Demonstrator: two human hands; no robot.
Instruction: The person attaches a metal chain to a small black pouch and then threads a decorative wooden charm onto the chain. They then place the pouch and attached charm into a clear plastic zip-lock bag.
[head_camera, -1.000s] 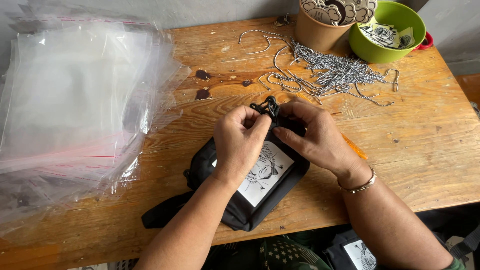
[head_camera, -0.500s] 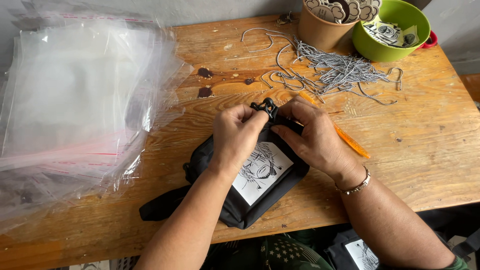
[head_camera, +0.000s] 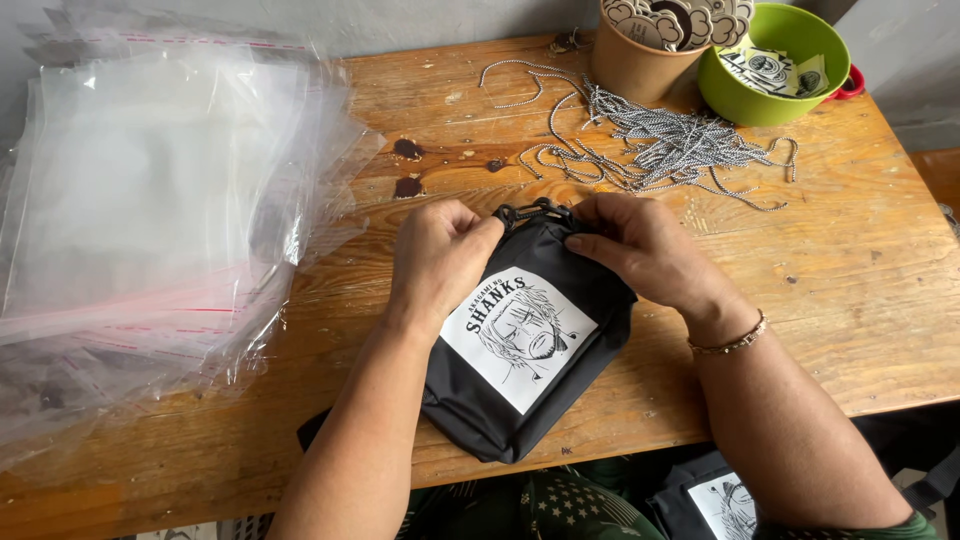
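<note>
Black pouch (head_camera: 520, 350) — by the table's (head_camera: 850, 300) near edge; since a second earlier it lay flatter, its printed panel fully exposed. Left hand (head_camera: 437, 255) and right hand (head_camera: 640, 245) remained closed, pinching its clip-topped mouth.

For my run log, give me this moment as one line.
left hand: grips black pouch top | right hand: grips top by clip | pouch: flat on wooden table
</note>
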